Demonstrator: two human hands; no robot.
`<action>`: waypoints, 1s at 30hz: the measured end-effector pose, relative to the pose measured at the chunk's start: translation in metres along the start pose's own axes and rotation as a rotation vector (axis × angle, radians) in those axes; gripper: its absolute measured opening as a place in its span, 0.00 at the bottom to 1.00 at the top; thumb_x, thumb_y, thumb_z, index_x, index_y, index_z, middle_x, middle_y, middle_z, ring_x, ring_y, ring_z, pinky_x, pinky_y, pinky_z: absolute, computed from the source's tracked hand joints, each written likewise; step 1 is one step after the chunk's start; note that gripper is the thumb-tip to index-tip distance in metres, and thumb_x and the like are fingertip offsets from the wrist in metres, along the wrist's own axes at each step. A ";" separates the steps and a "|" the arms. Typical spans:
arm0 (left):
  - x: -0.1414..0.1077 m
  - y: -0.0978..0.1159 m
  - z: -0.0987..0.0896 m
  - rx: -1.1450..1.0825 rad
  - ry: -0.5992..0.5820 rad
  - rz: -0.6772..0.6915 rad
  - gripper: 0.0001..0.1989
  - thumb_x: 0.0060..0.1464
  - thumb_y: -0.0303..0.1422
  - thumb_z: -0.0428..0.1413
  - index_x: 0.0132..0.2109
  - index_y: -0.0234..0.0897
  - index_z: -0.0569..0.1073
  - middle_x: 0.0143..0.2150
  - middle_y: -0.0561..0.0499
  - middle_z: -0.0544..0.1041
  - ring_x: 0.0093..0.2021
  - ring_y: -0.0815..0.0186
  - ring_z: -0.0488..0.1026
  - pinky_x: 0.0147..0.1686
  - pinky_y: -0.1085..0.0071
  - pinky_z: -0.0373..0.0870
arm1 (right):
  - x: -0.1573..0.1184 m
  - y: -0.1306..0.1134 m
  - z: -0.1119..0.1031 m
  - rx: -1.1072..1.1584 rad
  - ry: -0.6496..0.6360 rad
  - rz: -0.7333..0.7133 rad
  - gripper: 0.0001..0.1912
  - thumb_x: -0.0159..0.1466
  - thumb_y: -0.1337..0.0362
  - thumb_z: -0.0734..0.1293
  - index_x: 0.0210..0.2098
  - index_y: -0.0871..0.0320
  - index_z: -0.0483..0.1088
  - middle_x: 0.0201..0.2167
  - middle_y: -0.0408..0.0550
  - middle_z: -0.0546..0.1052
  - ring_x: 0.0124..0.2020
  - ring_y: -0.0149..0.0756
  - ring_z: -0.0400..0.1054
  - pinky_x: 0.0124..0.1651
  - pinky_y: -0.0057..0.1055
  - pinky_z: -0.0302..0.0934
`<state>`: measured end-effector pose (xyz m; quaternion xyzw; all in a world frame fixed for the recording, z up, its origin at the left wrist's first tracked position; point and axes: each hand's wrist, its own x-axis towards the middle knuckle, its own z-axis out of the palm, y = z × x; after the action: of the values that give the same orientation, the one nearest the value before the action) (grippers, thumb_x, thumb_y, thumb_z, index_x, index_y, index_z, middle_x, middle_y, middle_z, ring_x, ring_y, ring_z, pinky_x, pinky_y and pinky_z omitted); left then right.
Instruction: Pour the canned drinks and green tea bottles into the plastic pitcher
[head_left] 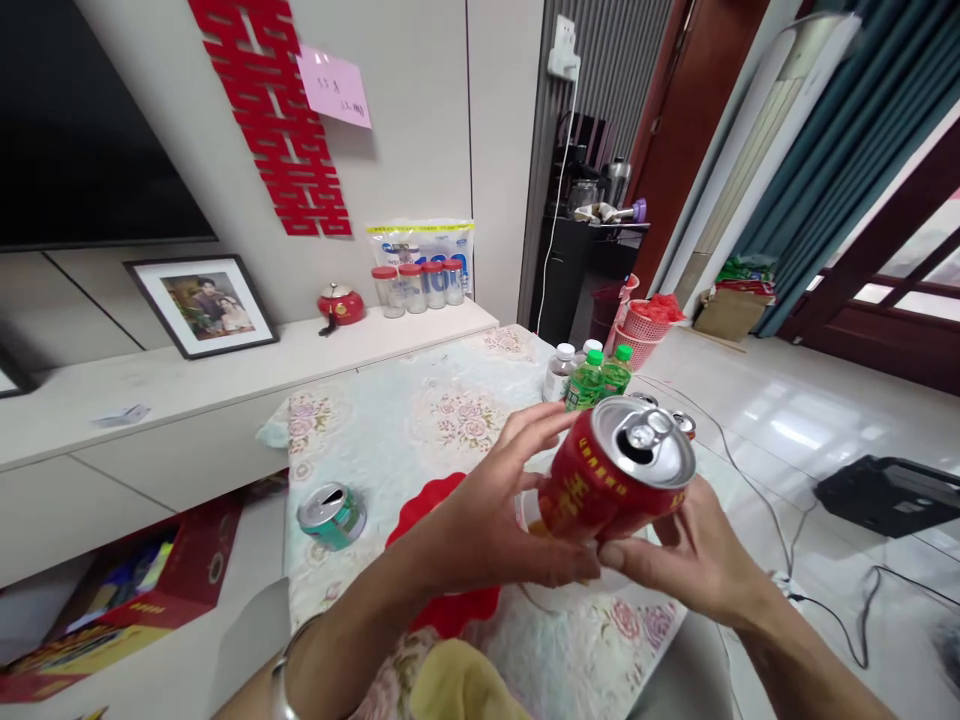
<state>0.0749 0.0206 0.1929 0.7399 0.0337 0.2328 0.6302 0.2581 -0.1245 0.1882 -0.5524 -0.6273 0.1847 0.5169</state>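
Note:
An opened red drink can (581,485) with yellow lettering is held above the table, slightly tilted, its silver top facing me. My left hand (499,510) wraps its left side, the thumb across the front. From the right, my right hand (686,560) grips the can's lower part, both thumbs nearly meeting. Beneath my left forearm lies a red scalloped plate (431,500), partly covered. An opened teal can (332,515) stands on the table's left side. At the bottom edge shows a yellow cloth (465,685).
Bottles with green caps (589,375) and white caps (560,370) stand at the far right of the flowered tablecloth (375,430). More cans (684,424) are behind the held one. Red-lidded jars (412,288) and a framed photo (206,305) sit on the cabinet. Cables (757,485) cross the floor.

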 end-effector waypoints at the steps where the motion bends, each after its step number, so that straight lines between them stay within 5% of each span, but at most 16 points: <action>1: 0.004 0.001 0.000 -0.054 -0.030 -0.016 0.52 0.40 0.38 0.78 0.71 0.48 0.67 0.78 0.41 0.58 0.75 0.39 0.59 0.65 0.47 0.74 | 0.003 -0.005 0.004 0.061 -0.048 -0.015 0.21 0.60 0.54 0.80 0.49 0.53 0.77 0.49 0.45 0.80 0.46 0.37 0.76 0.54 0.33 0.72; 6: 0.004 0.001 0.002 -0.183 -0.130 -0.142 0.48 0.41 0.34 0.77 0.69 0.44 0.68 0.60 0.42 0.79 0.58 0.47 0.78 0.55 0.53 0.79 | 0.014 -0.017 0.009 -0.004 -0.112 -0.145 0.21 0.64 0.51 0.77 0.52 0.53 0.76 0.52 0.45 0.79 0.49 0.35 0.74 0.52 0.29 0.71; 9: 0.000 0.002 0.002 -0.215 -0.087 -0.170 0.42 0.42 0.29 0.75 0.64 0.44 0.71 0.54 0.46 0.82 0.51 0.54 0.81 0.49 0.59 0.80 | 0.010 -0.015 0.006 -0.244 -0.055 -0.227 0.21 0.68 0.46 0.72 0.51 0.54 0.76 0.50 0.47 0.79 0.49 0.38 0.74 0.51 0.31 0.71; 12: -0.001 0.005 -0.004 -0.146 0.003 -0.162 0.38 0.43 0.27 0.73 0.62 0.44 0.72 0.54 0.47 0.83 0.52 0.54 0.82 0.50 0.59 0.80 | -0.008 -0.006 -0.002 -0.389 0.033 -0.171 0.24 0.72 0.48 0.69 0.63 0.49 0.71 0.58 0.48 0.77 0.58 0.41 0.73 0.58 0.34 0.70; 21: 0.005 -0.004 -0.047 0.607 0.087 0.047 0.38 0.53 0.38 0.72 0.68 0.47 0.67 0.64 0.43 0.76 0.61 0.50 0.75 0.60 0.51 0.74 | -0.095 0.043 -0.015 -0.396 0.415 0.223 0.16 0.71 0.51 0.69 0.58 0.41 0.75 0.53 0.43 0.78 0.45 0.30 0.77 0.46 0.22 0.72; 30: 0.005 -0.010 -0.047 1.174 0.007 0.207 0.40 0.49 0.20 0.59 0.69 0.43 0.64 0.55 0.44 0.74 0.52 0.54 0.70 0.52 0.54 0.74 | -0.121 0.057 -0.006 -0.233 0.515 0.400 0.19 0.66 0.48 0.73 0.52 0.47 0.80 0.46 0.46 0.82 0.43 0.32 0.79 0.44 0.18 0.73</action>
<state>0.0637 0.0678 0.1897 0.9633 0.0864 0.2379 0.0896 0.2738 -0.2156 0.0912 -0.7483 -0.3724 0.0641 0.5451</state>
